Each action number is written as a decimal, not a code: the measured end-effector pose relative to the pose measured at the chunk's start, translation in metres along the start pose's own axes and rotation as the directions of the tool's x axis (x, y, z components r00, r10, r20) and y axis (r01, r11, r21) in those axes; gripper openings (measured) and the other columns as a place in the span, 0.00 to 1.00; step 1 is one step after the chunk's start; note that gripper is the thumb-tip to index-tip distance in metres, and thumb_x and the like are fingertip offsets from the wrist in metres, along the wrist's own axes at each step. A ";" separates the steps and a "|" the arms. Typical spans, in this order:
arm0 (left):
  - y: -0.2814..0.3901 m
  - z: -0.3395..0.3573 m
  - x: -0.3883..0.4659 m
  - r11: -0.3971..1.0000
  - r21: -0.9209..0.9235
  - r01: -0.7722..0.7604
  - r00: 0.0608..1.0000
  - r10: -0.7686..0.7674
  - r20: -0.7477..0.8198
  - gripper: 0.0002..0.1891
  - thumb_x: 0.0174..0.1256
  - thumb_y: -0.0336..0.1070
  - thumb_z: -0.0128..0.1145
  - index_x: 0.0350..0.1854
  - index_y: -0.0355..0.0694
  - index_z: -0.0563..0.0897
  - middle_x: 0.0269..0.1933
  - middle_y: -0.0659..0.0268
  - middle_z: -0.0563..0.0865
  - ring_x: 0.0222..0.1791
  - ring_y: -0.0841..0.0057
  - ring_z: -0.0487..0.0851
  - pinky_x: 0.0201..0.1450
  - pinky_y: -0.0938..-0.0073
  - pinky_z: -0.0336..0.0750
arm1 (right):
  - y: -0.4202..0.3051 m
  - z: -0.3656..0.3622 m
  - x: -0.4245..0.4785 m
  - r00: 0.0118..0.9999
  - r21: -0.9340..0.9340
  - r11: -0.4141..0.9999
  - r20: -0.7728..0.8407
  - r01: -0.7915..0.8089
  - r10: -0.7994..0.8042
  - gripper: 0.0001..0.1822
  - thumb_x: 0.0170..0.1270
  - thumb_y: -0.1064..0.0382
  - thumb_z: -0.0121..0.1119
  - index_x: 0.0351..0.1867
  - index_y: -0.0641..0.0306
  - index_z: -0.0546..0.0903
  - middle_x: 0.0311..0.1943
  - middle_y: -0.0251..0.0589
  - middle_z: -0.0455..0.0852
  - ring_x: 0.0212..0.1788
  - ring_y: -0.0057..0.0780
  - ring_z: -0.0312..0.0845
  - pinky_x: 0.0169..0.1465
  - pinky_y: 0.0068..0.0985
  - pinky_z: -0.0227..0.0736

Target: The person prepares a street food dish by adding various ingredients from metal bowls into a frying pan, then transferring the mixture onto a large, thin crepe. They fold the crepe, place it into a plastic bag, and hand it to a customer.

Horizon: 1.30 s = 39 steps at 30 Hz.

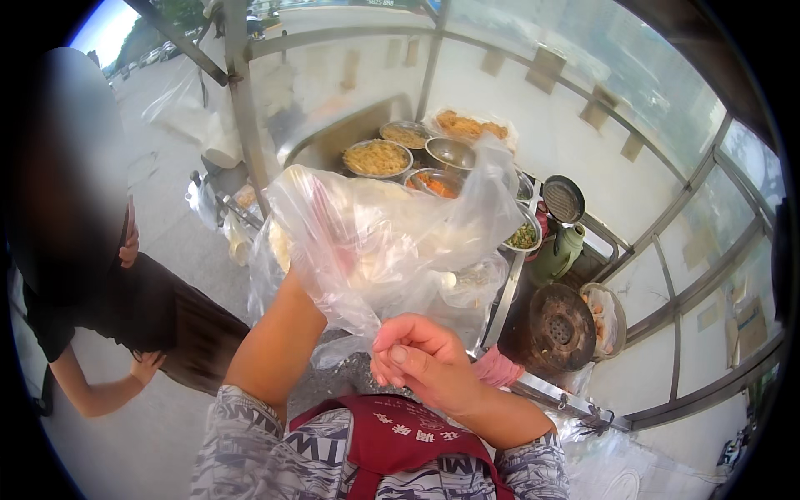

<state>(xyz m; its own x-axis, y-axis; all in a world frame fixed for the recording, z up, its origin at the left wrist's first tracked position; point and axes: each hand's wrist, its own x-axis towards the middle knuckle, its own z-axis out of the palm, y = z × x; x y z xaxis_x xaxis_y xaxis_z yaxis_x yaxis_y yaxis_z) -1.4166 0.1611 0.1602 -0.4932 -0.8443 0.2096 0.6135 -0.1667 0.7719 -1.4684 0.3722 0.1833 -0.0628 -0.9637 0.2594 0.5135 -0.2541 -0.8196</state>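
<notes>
A large clear plastic bag (400,231) spreads before my chest, with pale, flat-looking contents showing through it. My left hand (334,247) is inside the bag. Only a reddish blur of it shows through the plastic, so its fingers cannot be made out. At the bag's near edge, my right hand (422,359) pinches the gathered plastic between thumb and fingers. Just beyond the bag stand metal bowls: one of yellowish shreds (377,158), one of orange shreds (434,183), and one of chopped greens (524,234).
A person in dark clothes (134,312) stands close on the left. To the right are a round blackened stove top (562,327), a green thermos flask (559,250), a ridged black pan (564,199) and a bin holding eggs (603,319). Metal-framed clear panels (556,125) enclose the stall.
</notes>
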 end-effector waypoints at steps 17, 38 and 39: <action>-0.007 -0.027 -0.008 0.798 0.541 -0.265 0.964 0.204 0.170 0.26 0.68 0.41 0.60 0.65 0.39 0.71 0.56 0.61 0.80 0.53 0.70 0.78 0.60 0.65 0.70 | -0.003 -0.105 0.123 0.959 -0.941 -0.188 -0.273 -0.283 -0.076 0.24 0.47 0.44 0.72 0.23 0.67 0.81 0.24 0.54 0.83 0.31 0.53 0.81 0.36 0.44 0.72; 0.012 -0.101 0.002 0.861 0.474 0.185 0.868 -0.369 0.331 0.12 0.71 0.39 0.59 0.42 0.33 0.83 0.45 0.62 0.84 0.46 0.72 0.82 0.53 0.72 0.73 | 0.063 -0.195 0.185 0.942 -0.806 -0.504 -0.332 -0.309 -0.047 0.11 0.50 0.58 0.64 0.27 0.64 0.86 0.30 0.51 0.87 0.35 0.49 0.85 0.42 0.40 0.79; 0.005 -0.110 0.021 0.882 0.339 0.329 0.881 -0.416 0.226 0.13 0.72 0.38 0.57 0.45 0.31 0.82 0.52 0.60 0.83 0.50 0.72 0.80 0.58 0.72 0.71 | 0.065 -0.195 0.182 0.932 -0.775 -0.539 -0.360 -0.329 -0.052 0.09 0.51 0.60 0.64 0.27 0.64 0.87 0.32 0.51 0.87 0.37 0.49 0.86 0.43 0.40 0.80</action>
<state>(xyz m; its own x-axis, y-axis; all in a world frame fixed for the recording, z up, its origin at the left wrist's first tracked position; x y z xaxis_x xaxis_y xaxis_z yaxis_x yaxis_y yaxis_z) -1.3563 0.0861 0.1023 -0.8290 -0.5592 -0.0002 0.1698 -0.2520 0.9527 -1.6134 0.1641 0.0782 -0.3930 -0.9140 0.1009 -0.9195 0.3911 -0.0392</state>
